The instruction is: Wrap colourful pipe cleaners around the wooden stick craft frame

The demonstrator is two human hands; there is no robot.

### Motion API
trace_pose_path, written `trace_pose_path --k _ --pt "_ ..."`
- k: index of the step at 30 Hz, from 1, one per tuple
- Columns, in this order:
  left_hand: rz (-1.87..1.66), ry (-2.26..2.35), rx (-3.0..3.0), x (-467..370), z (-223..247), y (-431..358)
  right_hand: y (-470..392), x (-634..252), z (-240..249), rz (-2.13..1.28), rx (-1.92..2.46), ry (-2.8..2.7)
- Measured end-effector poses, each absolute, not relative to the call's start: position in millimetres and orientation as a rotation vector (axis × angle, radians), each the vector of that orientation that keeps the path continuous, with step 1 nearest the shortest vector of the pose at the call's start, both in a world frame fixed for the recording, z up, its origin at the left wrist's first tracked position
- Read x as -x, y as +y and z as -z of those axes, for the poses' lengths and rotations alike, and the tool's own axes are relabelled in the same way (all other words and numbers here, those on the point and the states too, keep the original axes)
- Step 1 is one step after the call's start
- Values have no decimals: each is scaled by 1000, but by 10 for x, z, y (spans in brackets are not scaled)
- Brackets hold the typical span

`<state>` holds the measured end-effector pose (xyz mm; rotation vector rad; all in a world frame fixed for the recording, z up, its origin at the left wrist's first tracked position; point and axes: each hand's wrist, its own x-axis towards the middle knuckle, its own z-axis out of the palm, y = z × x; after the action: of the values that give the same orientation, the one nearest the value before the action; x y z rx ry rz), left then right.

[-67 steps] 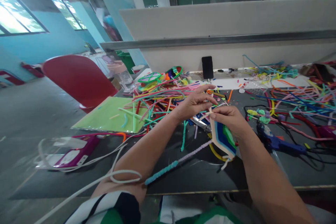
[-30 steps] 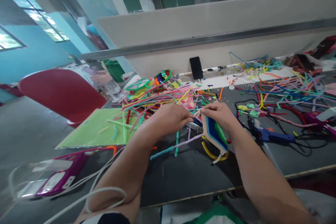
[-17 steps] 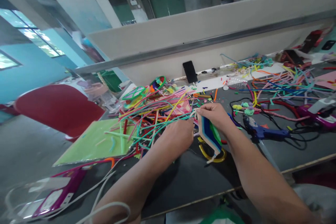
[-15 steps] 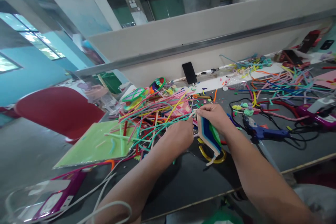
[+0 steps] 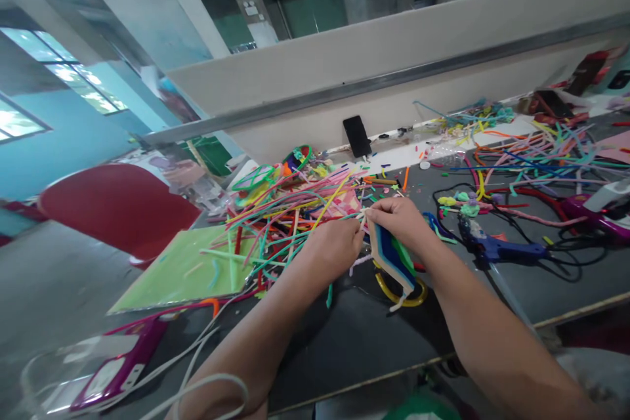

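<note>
My right hand (image 5: 402, 222) pinches the top edge of a striped pipe-cleaner piece (image 5: 392, 261). Its bands are cream, blue, dark blue and green, bent at an angle, and a loose cream end hangs at its lower tip. My left hand (image 5: 337, 243) is closed beside it, with fingertips at a cream pipe cleaner (image 5: 364, 215) near the piece's upper corner. The fingers partly hide the spot where both hands meet. Below the piece lies a yellow ring (image 5: 419, 295) on the dark table (image 5: 359, 348).
Loose pipe cleaners (image 5: 290, 210) heap up behind my left hand. A blue glue gun (image 5: 512, 251) with black cords lies to the right. On the left are a green sheet (image 5: 172, 275), a purple power strip (image 5: 118, 367) and white cables. A phone (image 5: 356, 136) leans against the partition.
The view has shifted slightly. My left hand's fingertips have moved a little down at the cream pipe cleaner; my right hand keeps its pinch on the striped piece.
</note>
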<state>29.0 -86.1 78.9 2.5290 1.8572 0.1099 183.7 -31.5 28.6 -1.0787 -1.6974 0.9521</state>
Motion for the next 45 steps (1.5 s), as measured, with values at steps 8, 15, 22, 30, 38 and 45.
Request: trace_pose_path --k 8,15,22,30,38,45 --pt "-397 1667 -2592 -245 -903 -864 -370 -1801 -302 -850 1097 -1861" --pt "-856 1431 -2302 -113 -818 -588 -408 -1791 -310 -963 980 -1932" --pt "-1048 1111 -2001 -80 -731 -487 -415 -1768 -277 -1368 777 -1807" --pt "-1155 1172 -1978 -167 -612 -457 -450 -1766 -293 -1569 708 -1783" --pt "-1290 1366 -2209 -207 -456 -431 -419 -1794 -245 -1575 689 -1857" --pt "-1188 1373 -2195 -223 -404 -429 -432 -1786 -235 -1632 648 -1873"
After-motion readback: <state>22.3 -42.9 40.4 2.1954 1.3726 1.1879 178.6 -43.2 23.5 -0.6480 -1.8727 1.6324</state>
